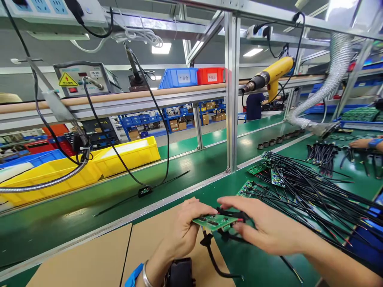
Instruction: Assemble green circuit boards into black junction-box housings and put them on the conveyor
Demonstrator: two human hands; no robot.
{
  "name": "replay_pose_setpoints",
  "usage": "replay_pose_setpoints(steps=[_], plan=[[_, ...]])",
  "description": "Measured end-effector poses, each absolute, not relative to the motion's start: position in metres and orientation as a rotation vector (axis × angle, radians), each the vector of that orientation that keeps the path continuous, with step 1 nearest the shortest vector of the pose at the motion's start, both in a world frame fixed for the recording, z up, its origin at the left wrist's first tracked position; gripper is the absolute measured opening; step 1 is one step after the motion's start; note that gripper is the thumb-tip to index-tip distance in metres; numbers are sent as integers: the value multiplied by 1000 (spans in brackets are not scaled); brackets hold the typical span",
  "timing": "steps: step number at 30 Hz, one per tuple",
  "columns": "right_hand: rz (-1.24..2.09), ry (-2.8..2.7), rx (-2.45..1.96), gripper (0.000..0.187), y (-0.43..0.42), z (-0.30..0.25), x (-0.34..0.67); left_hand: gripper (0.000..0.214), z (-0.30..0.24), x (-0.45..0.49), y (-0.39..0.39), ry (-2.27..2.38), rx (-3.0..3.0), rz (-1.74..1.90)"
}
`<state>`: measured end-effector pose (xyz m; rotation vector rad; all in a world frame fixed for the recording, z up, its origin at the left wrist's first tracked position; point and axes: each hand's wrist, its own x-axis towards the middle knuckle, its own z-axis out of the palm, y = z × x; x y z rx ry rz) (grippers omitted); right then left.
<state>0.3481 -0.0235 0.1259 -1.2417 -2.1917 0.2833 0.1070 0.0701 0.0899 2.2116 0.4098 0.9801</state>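
Both grips are clenching one green circuit board (pixel 213 221) between them, just above the tabletop (pixel 251 272). My left grip (pixel 183 233) is pinching its left end and my right grip (pixel 265 230) is covering its right end. Its long axis is running hand to hand, with a black cable (pixel 214 261) dangling underneath.

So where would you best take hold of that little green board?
By its bare edges, coming in from the two short ends, I would say. The board is thin, flat and roughly level, with parts on its top face and a black wire hanging below, so a pinch from the sides avoids both. The left hand and right hand hold it so.
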Motion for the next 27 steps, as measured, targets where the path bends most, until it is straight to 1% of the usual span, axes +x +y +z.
replay_pose_setpoints(steps=[3,7,8,9,10,11,12,13,15,16,17,18,21,22,25,27], plan=[[454,-2273,-1117,51,-10,124,341,29,93,109,74,280,2329,1019],[462,-2319,-1016,69,3,117,336,29,94,108,73,143,2388,1063],[463,-2322,-1031,71,6,114,336,27,95,106,73,127,2403,1087],[464,-2313,-1054,66,10,110,336,24,96,106,73,152,2399,1144],[466,-2278,-1085,57,13,108,337,23,95,105,74,217,2359,1232],[466,-2214,-1118,43,15,106,337,26,94,106,74,307,2267,1321],[448,-2126,-1159,31,16,105,337,36,92,108,73,389,2128,1378],[407,-2025,-1216,24,17,107,337,51,89,111,71,439,1964,1391],[285,-1844,-1353,15,17,114,334,86,81,123,64,401,1692,1295],[242,-1807,-1405,12,17,119,332,99,78,132,59,359,1609,1232],[238,-1811,-1436,11,16,124,330,105,76,141,53,345,1549,1204],[283,-1843,-1445,12,15,129,328,103,75,149,48,381,1494,1201],[579,-1958,-1416,10,13,143,325,62,81,169,40,533,1367,1236],[679,-1962,-1421,8,12,147,325,53,85,172,40,558,1346,1249],[933,-1936,-1379,16,7,156,328,40,93,174,46,605,1311,1276],[1125,-1903,-1275,17,4,162,330,31,97,171,50,654,1286,1285]])
